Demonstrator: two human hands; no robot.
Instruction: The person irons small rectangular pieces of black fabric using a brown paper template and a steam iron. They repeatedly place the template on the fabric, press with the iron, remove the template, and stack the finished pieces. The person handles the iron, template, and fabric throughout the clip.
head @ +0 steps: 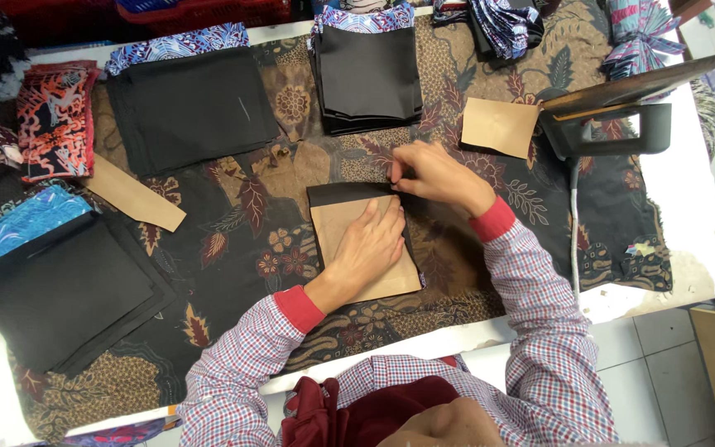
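Note:
A brown cardboard template (334,225) lies on a black fabric piece (345,194) in the middle of the batik-covered table (233,248). My left hand (370,244) presses flat on the template, fingers spread. My right hand (432,175) pinches the black fabric's upper right corner, where the fabric is folded over the template's top edge.
Stacks of black fabric sit at back left (192,103), back centre (367,74) and front left (59,290). Another brown template (500,126) lies beside an iron (614,116) at right. A long brown card strip (132,194) and red patterned cloth (53,120) lie left.

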